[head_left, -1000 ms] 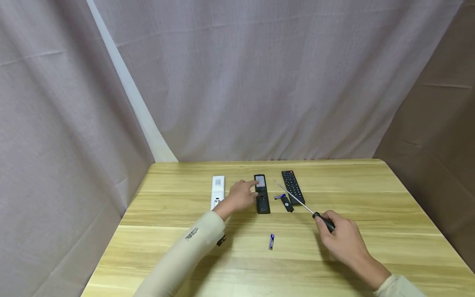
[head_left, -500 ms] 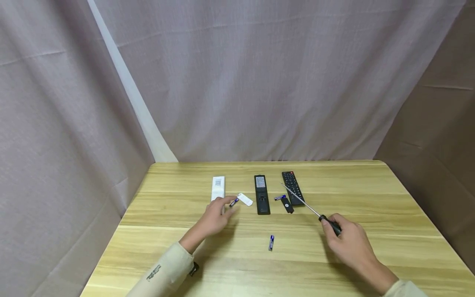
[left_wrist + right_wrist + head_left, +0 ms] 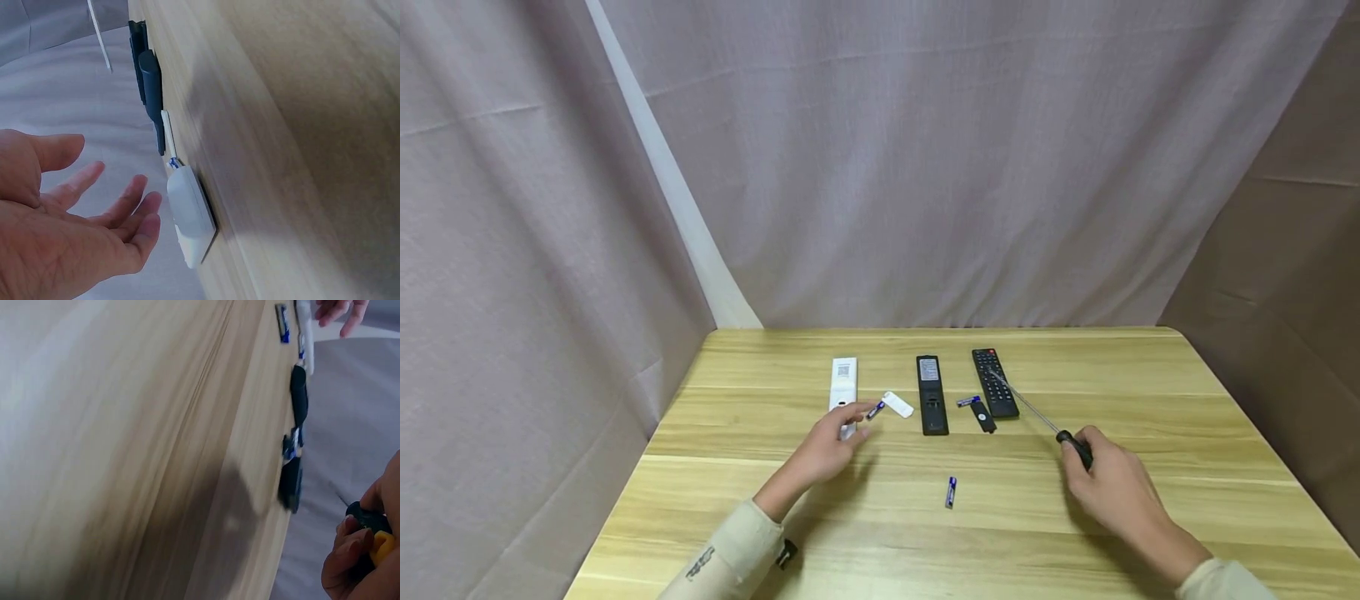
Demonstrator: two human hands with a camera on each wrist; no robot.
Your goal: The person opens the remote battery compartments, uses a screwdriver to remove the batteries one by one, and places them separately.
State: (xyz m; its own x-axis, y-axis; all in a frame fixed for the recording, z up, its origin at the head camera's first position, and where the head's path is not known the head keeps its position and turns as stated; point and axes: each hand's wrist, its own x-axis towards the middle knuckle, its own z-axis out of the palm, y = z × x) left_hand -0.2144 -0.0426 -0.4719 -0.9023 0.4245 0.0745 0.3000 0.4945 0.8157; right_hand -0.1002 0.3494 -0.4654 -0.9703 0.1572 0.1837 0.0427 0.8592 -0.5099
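My left hand [image 3: 820,454] hovers over the lower end of a white remote control [image 3: 844,379], which lies back up. In the left wrist view its fingers are spread and loosely bent, holding nothing, apart from the remote. A battery [image 3: 876,410] and a white battery cover [image 3: 898,404] lie just beyond the fingertips. My right hand [image 3: 1108,487] grips a screwdriver [image 3: 1037,413] by its handle, black and yellow in the right wrist view. The shaft points up and left, its tip appearing over a black remote control [image 3: 997,392] with buttons up; whether it touches is unclear.
Between these lies another black remote control [image 3: 931,396], back up with its battery compartment uncovered. Beside the right remote are a battery [image 3: 968,401] and a black cover [image 3: 982,417]. A loose battery [image 3: 951,492] lies nearer. Curtains [image 3: 925,208] hang behind the table [image 3: 1037,550].
My left hand has left the middle black remote and moved left and nearer to the white one. The right hand has shifted slightly right with the screwdriver, its tip moving right.
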